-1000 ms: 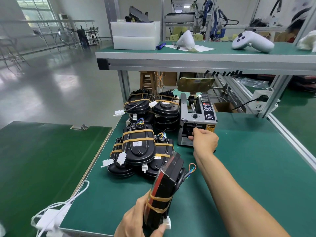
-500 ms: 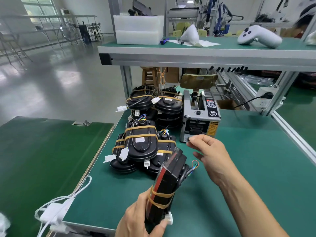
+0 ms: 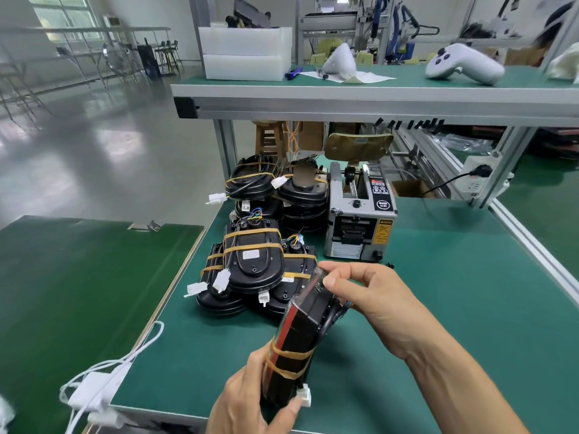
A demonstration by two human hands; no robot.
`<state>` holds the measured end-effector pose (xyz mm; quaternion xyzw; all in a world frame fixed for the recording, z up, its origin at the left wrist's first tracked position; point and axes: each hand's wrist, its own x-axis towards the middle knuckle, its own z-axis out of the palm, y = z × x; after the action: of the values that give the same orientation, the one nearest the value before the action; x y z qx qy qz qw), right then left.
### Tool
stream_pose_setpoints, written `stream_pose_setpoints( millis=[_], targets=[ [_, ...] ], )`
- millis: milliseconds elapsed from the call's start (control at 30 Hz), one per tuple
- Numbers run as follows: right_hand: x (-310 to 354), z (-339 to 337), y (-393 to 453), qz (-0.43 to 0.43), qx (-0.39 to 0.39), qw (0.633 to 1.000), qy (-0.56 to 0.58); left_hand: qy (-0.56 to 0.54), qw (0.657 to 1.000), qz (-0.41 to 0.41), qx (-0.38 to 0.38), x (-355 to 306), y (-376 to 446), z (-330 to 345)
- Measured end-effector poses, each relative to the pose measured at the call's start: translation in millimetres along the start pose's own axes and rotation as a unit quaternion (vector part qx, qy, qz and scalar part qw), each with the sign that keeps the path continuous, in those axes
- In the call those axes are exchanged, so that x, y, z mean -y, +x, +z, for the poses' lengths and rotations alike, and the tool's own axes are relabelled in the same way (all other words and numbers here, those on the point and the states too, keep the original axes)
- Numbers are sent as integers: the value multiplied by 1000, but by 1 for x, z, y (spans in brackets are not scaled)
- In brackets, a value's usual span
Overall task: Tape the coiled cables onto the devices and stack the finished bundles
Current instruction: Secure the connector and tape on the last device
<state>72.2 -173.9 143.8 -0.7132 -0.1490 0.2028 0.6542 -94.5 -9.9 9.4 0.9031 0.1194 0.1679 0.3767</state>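
Black device (image 3: 300, 333), seemingly in both hands

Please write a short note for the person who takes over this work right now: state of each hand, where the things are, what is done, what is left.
Left hand: grips the lower end of the device in work, held above the table.
Right hand: pinches the device's upper end, seemingly with a clear tape strip; hard to tell.
Done: two tan tape bands already wrap its lower end. Finished bundles are stacked left of the tape dispenser.
Left: tape the upper end, where the cable hangs free, then put this device on the stack.
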Motion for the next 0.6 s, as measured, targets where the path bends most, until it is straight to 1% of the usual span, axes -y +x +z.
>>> stream_pose_setpoints(
  millis=[133, 367, 600],
  targets=[
    [-1, 1, -1, 6, 1, 1000, 6, 2, 1000, -11, -5, -4, 0, 1],
    [-1, 0, 0, 15, 1, 1000, 7, -6, 1000, -5, 3, 1, 0, 1],
    [0, 2, 0, -2, 3, 1000, -11, -4, 1000, -18, -1, 3, 1, 6]
  ],
)
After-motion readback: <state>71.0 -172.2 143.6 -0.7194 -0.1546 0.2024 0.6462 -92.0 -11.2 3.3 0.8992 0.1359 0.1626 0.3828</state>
